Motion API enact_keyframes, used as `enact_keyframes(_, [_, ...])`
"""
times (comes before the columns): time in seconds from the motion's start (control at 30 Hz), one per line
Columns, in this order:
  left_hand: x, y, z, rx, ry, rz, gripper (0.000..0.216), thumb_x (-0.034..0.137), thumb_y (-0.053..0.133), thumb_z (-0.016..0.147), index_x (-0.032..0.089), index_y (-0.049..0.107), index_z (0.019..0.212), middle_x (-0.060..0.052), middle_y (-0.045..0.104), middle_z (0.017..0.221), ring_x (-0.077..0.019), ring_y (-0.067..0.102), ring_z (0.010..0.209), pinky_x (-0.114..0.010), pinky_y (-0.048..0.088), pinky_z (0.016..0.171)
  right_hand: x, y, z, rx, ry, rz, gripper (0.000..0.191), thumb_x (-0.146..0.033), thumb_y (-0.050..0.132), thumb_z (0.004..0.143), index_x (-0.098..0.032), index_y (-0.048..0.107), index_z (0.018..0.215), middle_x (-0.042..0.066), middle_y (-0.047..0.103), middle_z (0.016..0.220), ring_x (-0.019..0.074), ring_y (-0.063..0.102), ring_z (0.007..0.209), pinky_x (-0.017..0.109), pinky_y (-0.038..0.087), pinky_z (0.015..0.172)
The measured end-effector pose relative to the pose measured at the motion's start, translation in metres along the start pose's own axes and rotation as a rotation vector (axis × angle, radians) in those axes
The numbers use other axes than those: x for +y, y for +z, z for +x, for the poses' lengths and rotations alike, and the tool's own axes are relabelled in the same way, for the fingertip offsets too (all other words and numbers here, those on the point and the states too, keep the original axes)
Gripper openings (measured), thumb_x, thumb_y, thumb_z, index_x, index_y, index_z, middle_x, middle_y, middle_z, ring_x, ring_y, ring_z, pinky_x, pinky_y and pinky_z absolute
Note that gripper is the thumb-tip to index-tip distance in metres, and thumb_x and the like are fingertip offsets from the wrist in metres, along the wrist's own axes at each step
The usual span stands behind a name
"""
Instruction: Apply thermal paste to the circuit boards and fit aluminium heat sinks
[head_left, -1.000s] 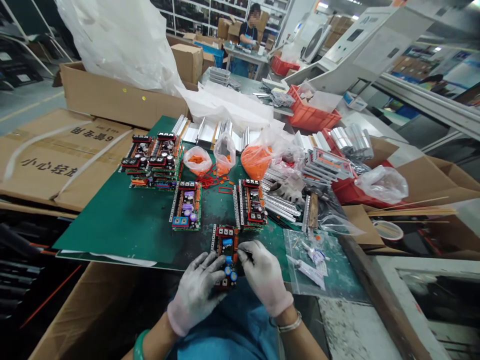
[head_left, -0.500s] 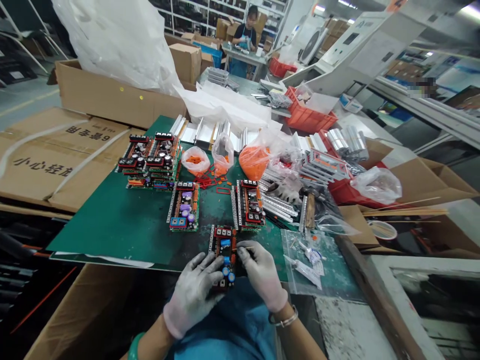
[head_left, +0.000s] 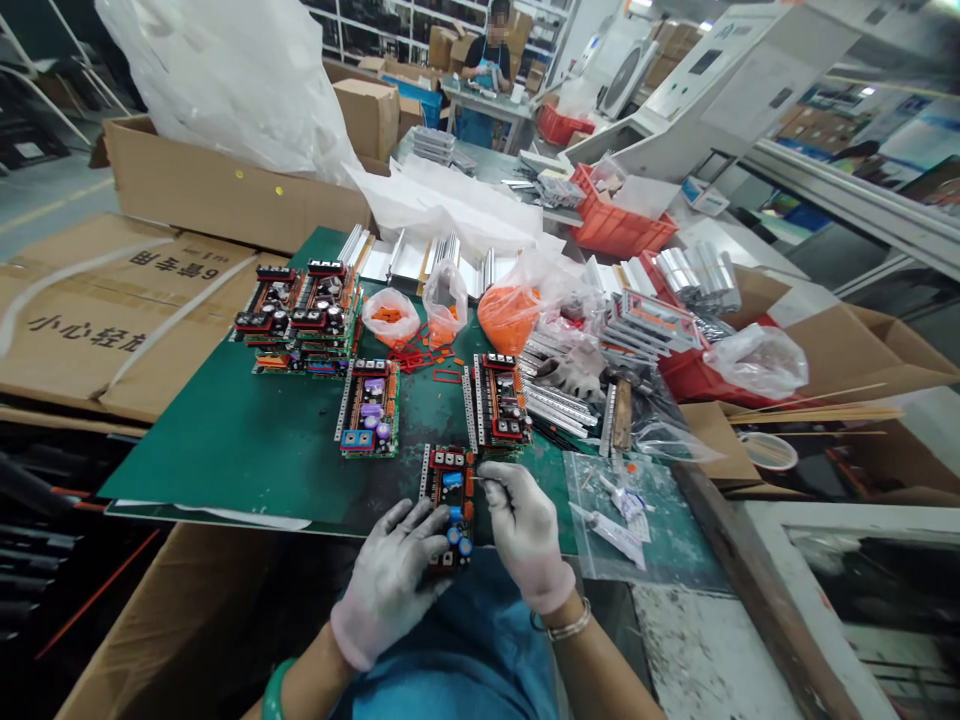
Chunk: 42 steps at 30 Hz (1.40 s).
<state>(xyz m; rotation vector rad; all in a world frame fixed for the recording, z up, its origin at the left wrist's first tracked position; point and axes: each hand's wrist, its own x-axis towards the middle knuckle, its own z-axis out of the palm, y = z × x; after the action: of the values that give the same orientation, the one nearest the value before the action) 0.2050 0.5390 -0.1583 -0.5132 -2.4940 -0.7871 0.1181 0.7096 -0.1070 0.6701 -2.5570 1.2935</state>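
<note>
Flattened carton (head_left: 97,290) reads "小心轻" (last character hidden).

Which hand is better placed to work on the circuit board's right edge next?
Right, probably. The right hand pinches a thin piece at the right edge of the circuit board, while the left hand is wrapped over its lower end, holding it.

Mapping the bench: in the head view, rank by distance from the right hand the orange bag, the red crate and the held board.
1. The held board, just left of the right hand, at the mat's near edge.
2. The orange bag, ahead, mid-mat.
3. The red crate, far back, to the right.
</note>
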Motion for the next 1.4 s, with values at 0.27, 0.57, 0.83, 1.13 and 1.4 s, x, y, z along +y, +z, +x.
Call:
enact_keyframes(0.27, [0.001, -0.001, 0.001, -0.005, 0.001, -0.014, 0.015, 0.024, 0.059, 0.088, 0.021, 0.055, 0.101, -0.005, 0.063, 0.122, -0.0237, 0.054, 0.12, -0.041, 0.037, 0.105, 0.003, 0.005, 0.002, -0.024, -0.136, -0.107, 0.018, -0.018, 0.042, 0.096, -0.02, 0.06, 0.097, 0.004, 0.067, 0.089, 0.016, 0.064, 0.082, 0.026, 0.051, 0.073])
enact_keyframes(0.57, [0.0, 0.002, 0.0, 0.0, 0.003, -0.015, 0.018, 0.024, 0.063, 0.085, 0.02, 0.055, 0.1, -0.006, 0.064, 0.121, -0.0239, 0.055, 0.118, -0.042, 0.039, 0.104, 0.009, 0.02, -0.007, 0.084, 0.106, -0.029, 0.02, -0.026, 0.046, 0.094, -0.02, 0.065, 0.094, 0.003, 0.071, 0.087, 0.0166, 0.067, 0.078, 0.026, 0.053, 0.07])
enact_keyframes(0.83, [-0.002, -0.004, 0.005, -0.039, 0.021, -0.014, 0.02, 0.022, 0.066, 0.082, 0.021, 0.055, 0.099, -0.006, 0.065, 0.119, -0.0238, 0.057, 0.116, -0.042, 0.041, 0.103, 0.004, 0.027, -0.008, 0.122, 0.24, 0.091, 0.023, -0.031, 0.048, 0.091, -0.019, 0.068, 0.09, 0.003, 0.072, 0.083, 0.0171, 0.067, 0.072, 0.027, 0.054, 0.068])
enact_keyframes(1.13, [0.001, -0.008, 0.007, -0.028, 0.007, -0.007, 0.025, 0.019, 0.068, 0.08, 0.022, 0.054, 0.1, -0.005, 0.064, 0.12, -0.0231, 0.057, 0.117, -0.042, 0.038, 0.104, 0.004, -0.029, -0.016, 0.234, 0.342, 0.21, 0.021, -0.036, 0.057, 0.086, -0.019, 0.065, 0.097, 0.007, 0.071, 0.094, 0.019, 0.068, 0.078, 0.031, 0.056, 0.069])
enact_keyframes(1.4, [0.001, -0.014, 0.007, 0.051, 0.086, 0.024, 0.016, 0.027, 0.058, 0.09, 0.021, 0.053, 0.104, -0.007, 0.065, 0.118, -0.0212, 0.057, 0.117, -0.039, 0.038, 0.104, 0.042, -0.146, -0.003, 0.497, 0.582, 0.12, 0.04, -0.053, 0.067, 0.071, -0.016, 0.062, 0.085, 0.004, 0.065, 0.07, 0.0163, 0.059, 0.059, 0.027, 0.048, 0.055])
